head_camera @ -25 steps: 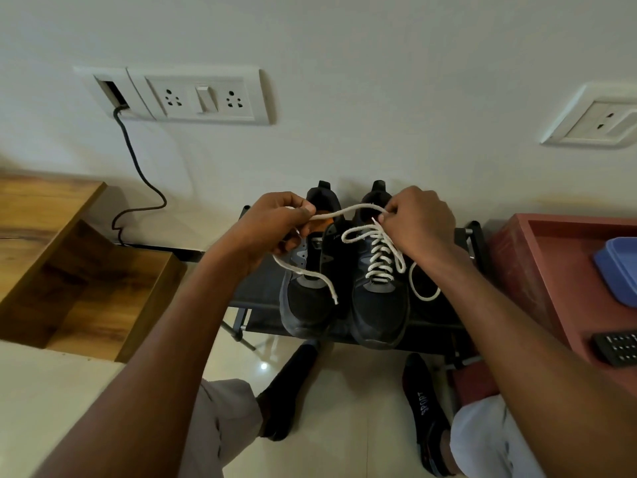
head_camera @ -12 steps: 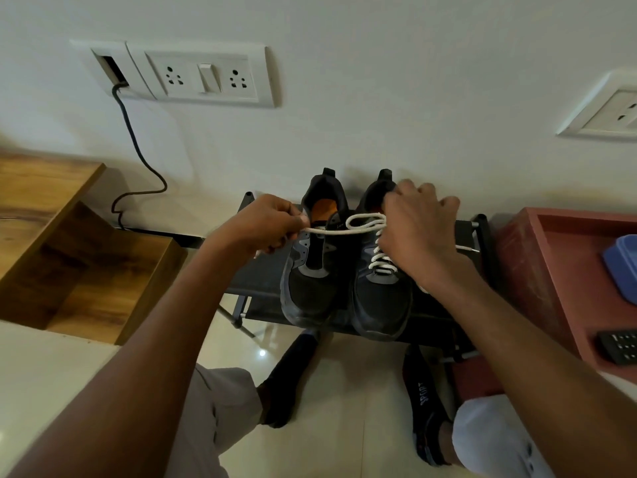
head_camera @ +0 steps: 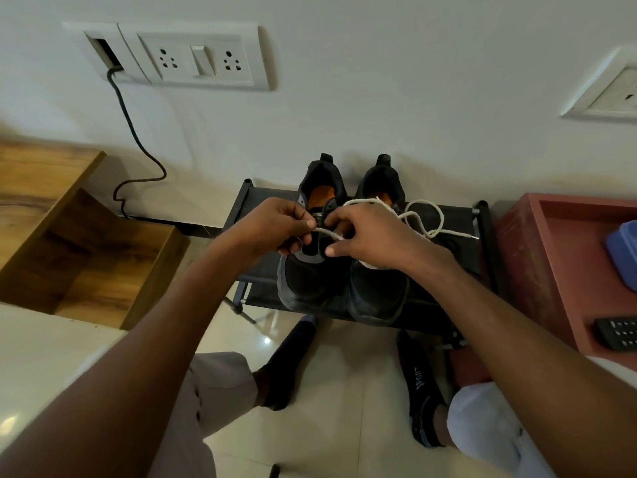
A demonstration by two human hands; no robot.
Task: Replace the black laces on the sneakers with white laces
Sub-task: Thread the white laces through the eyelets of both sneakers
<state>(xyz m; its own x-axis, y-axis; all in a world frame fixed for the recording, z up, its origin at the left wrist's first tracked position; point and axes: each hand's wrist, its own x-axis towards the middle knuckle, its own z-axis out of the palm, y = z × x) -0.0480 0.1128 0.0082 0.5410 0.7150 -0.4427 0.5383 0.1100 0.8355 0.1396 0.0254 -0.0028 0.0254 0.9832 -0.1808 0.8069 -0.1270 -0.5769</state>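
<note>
Two black sneakers stand side by side on a low black rack (head_camera: 462,243), toes toward me. The left sneaker (head_camera: 306,284) has no lace in its eyelets that I can see. The right sneaker (head_camera: 377,294) carries a white lace (head_camera: 422,219), most of its lacing hidden under my right hand. My left hand (head_camera: 275,225) pinches one end of the white lace over the left sneaker's tongue. My right hand (head_camera: 365,236) holds the same strand close by, fingers curled. The lace's other end loops loosely on the rack to the right.
A wooden step unit (head_camera: 79,236) stands at the left with a black cable (head_camera: 138,157) running down from a wall socket plate (head_camera: 196,58). A red tray table (head_camera: 537,270) at the right holds a blue box (head_camera: 624,257) and a remote (head_camera: 617,332). My socked feet (head_camera: 420,388) rest on the tiled floor.
Both hands have come together over the left sneaker's tongue. The right hand moved left off the right sneaker's collar. The lace's free end now lies looped on the rack.
</note>
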